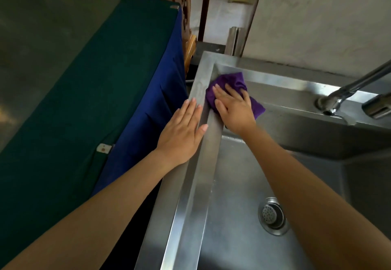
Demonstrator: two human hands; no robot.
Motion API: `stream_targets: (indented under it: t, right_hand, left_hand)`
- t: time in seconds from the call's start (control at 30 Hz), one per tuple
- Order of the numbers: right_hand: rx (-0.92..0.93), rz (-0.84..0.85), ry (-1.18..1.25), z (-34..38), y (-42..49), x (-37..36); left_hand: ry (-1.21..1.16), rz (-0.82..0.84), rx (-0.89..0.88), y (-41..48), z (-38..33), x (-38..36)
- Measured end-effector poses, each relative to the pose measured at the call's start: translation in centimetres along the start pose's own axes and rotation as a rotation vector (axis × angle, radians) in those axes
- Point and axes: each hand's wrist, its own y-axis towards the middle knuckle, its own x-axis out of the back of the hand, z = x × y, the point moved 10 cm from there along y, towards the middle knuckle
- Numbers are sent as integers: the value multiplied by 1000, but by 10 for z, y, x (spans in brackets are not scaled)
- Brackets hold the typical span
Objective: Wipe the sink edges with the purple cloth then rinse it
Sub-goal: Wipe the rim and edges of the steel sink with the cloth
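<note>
Purple cloth (236, 85) is pressed flat under the right hand (233, 107), fingers straight, at the sink's (191, 195) upper-left inner corner, centre frame. Left hand (182, 134) is laid flat, holding nothing, on the left rim. Faucet (347, 90) is seen at right.

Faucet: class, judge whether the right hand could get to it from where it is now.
Probably yes. The right hand presses the purple cloth at the sink's back-left corner; the faucet stands along the same back rim, with only bare steel between.
</note>
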Motion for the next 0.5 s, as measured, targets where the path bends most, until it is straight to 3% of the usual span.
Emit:
stream_targets:
  t: [0.2,0.5]
  right_hand:
    - [38,-76,230,22,-58,-18]
    - [94,-89,302,53,-136,-43]
  left_hand:
    - [-14,27,-14,-47,-5,-9]
    - [8,27,17,-144,-21,-18]
